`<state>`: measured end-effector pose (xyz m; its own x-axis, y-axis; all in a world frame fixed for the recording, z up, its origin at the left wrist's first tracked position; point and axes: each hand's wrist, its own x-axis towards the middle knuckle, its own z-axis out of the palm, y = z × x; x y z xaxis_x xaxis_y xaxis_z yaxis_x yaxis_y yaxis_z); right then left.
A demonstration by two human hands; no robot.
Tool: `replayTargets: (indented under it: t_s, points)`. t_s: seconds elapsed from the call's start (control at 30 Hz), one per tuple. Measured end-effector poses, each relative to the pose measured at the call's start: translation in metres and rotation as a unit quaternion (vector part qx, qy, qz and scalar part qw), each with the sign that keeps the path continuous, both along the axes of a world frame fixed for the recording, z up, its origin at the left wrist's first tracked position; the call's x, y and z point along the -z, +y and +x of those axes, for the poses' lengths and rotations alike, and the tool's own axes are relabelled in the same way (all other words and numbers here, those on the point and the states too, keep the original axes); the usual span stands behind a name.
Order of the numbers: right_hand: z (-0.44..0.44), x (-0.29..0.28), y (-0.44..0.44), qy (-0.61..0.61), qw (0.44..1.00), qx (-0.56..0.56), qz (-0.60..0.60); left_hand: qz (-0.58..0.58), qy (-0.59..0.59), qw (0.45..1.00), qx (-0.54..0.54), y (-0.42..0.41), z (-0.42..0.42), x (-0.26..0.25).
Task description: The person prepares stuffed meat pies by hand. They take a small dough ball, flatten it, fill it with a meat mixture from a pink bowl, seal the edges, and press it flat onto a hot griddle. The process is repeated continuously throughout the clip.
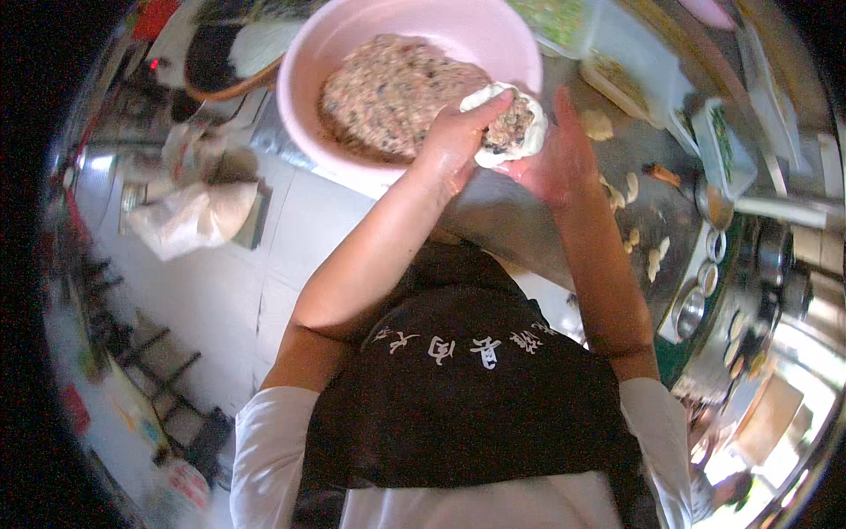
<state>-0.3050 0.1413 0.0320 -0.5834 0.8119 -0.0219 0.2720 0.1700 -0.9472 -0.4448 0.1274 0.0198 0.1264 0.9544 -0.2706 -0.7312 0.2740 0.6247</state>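
Observation:
My left hand (456,142) holds a round white dough wrapper (537,135), its thumb lying over the top edge. A lump of speckled meat filling (507,129) sits in the wrapper, uncovered in the middle. Against the wrapper's right and lower edge rests my right hand (562,159), cupped around it with a finger pointing up; some fingers are hidden beneath the dough. Just beyond my left hand stands a large pink basin (301,125) with a big mound of minced filling (396,92) in it.
On the dark worktop (509,211) to the right lie several dough pieces (598,124). Behind them stand plastic containers (730,149) with chopped greens. Small metal bowls (691,311) line the right edge. A bag (198,215) is at the left above the tiled floor. Another person (717,492) appears at lower right.

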Motion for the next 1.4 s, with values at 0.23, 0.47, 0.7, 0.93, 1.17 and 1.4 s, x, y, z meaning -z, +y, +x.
replayTargets:
  t_s: [0.23, 0.47, 0.7, 0.93, 1.17, 1.4]
  points:
    - [0.081, -0.054, -0.060, 0.030, 0.963, 0.264, -0.048, -0.014, -0.182, 0.968, 0.174, 0.002, 0.070, -0.052]
    - [0.157, 0.073, -0.087, -0.040, 0.911, 0.370, 0.176, -0.158, -0.060, 0.963, 0.211, -0.016, 0.181, 0.040]
    - [0.270, 0.061, -0.139, 0.043, 0.932, 0.355, 0.057, -0.113, 0.015, 0.963, 0.244, -0.069, 0.288, 0.044]
    - [0.390, 0.056, -0.183, 0.030, 0.928, 0.368, 0.053, -0.064, 0.067, 0.964, 0.248, -0.123, 0.408, 0.041]
    - [0.450, 0.067, -0.204, 0.139, 0.928, 0.341, 0.062, -0.012, 0.123, 0.966, 0.228, -0.149, 0.473, 0.027]
    - [0.455, -0.016, -0.198, 0.262, 0.857, 0.434, 0.087, 0.412, 0.212, 0.883, 0.071, -0.132, 0.481, -0.060]
